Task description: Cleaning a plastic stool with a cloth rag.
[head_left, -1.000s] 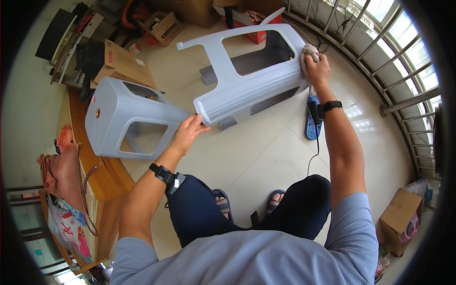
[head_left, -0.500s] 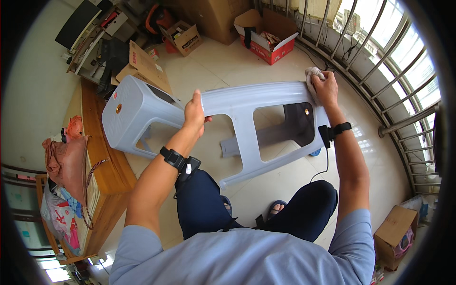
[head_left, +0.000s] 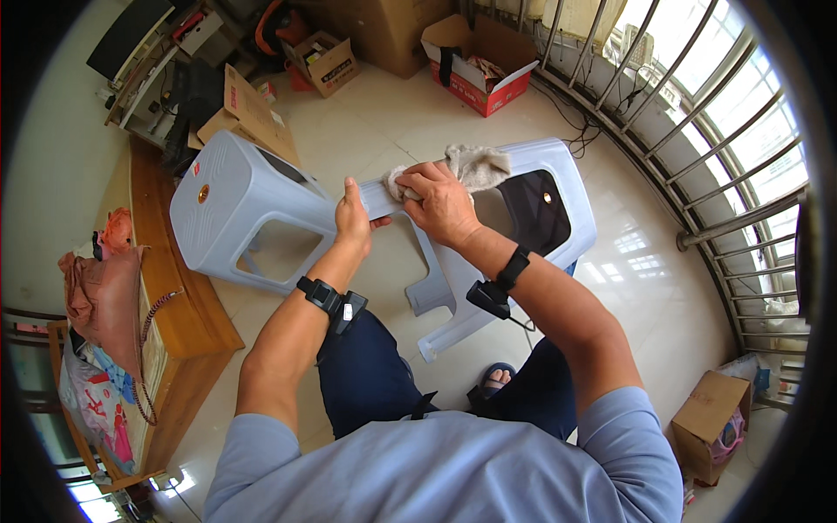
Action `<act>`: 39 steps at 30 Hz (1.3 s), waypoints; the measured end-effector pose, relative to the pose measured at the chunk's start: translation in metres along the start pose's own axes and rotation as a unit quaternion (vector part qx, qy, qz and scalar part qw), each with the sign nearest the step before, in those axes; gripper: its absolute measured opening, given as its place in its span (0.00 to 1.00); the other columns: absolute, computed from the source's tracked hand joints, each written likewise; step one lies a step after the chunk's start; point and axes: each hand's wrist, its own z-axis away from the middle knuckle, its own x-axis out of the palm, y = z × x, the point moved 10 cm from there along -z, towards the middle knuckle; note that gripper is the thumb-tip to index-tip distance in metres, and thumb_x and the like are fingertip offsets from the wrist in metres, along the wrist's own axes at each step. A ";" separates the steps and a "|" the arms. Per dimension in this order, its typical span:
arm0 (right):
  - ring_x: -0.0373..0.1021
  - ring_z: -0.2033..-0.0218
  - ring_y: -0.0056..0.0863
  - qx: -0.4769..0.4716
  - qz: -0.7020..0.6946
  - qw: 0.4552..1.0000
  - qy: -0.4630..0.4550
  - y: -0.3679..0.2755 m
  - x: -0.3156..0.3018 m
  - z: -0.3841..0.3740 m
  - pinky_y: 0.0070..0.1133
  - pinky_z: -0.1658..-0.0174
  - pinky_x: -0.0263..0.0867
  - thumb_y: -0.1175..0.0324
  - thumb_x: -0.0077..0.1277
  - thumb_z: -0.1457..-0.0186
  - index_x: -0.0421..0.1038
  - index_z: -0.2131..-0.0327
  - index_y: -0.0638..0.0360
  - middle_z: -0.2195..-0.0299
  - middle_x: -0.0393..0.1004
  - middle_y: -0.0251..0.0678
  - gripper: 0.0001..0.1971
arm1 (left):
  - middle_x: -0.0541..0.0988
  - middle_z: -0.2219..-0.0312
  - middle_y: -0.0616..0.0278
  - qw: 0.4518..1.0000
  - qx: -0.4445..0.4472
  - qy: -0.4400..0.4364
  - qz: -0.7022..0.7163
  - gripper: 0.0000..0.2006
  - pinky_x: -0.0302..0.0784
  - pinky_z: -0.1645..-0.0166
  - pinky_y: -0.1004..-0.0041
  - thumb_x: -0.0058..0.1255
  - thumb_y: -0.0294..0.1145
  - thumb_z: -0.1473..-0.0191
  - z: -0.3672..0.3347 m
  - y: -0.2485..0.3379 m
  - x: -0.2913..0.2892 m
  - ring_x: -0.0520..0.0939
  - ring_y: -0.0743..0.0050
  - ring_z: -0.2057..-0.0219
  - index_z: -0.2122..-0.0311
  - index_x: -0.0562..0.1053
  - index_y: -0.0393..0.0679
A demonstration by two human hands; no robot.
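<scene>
A light blue-grey plastic stool point(head_left: 571, 183) lies on its side in front of me, its dark underside showing through the side opening. My left hand point(head_left: 353, 222) is closed around the end of one stool leg, thumb up. With my right hand point(head_left: 443, 202) I press a crumpled greyish-white cloth point(head_left: 481, 167) onto that same leg, close to my left hand. Part of the cloth hangs loose beyond my knuckles. To the left sits a second stool point(head_left: 214, 209) of the same colour, tipped over with its seat facing left; neither hand holds it.
A wooden bench-like piece point(head_left: 187, 322) stands at the left with a brown bag point(head_left: 109, 283) on it. Farther back are an open red-and-white box point(head_left: 488, 87) and a small carton point(head_left: 327, 70). Metal window bars point(head_left: 689, 166) curve along the right, above another carton point(head_left: 711, 418).
My right hand and the cloth have slid left along the leg, from the far right end to near my left hand. The held stool has turned, showing more of its underside.
</scene>
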 end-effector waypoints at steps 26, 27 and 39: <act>0.84 0.65 0.52 0.304 -0.055 0.949 0.064 0.093 0.003 -0.035 0.39 0.60 0.79 0.64 0.57 0.39 0.82 0.56 0.59 0.67 0.85 0.55 0.12 | 0.85 0.56 0.54 0.997 -0.055 -0.035 0.029 0.30 0.87 0.57 0.59 0.37 0.60 0.23 -0.060 -0.048 -0.023 0.87 0.62 0.62 0.42 0.73 0.39; 0.83 0.62 0.51 0.283 -0.045 0.958 0.014 0.077 0.025 -0.041 0.38 0.56 0.79 0.65 0.57 0.40 0.83 0.56 0.58 0.66 0.85 0.53 0.12 | 0.85 0.56 0.54 0.998 -0.055 -0.020 0.027 0.30 0.87 0.57 0.59 0.37 0.60 0.23 -0.055 -0.049 -0.026 0.87 0.62 0.62 0.42 0.73 0.39; 0.74 0.48 0.43 -0.084 0.039 0.969 -0.230 -0.001 0.071 -0.027 0.34 0.43 0.75 0.76 0.63 0.53 0.84 0.58 0.54 0.55 0.83 0.35 0.16 | 0.83 0.68 0.62 0.994 -0.064 -0.084 -0.030 0.33 0.83 0.67 0.68 0.32 0.65 0.23 -0.043 -0.047 -0.013 0.83 0.72 0.71 0.55 0.79 0.45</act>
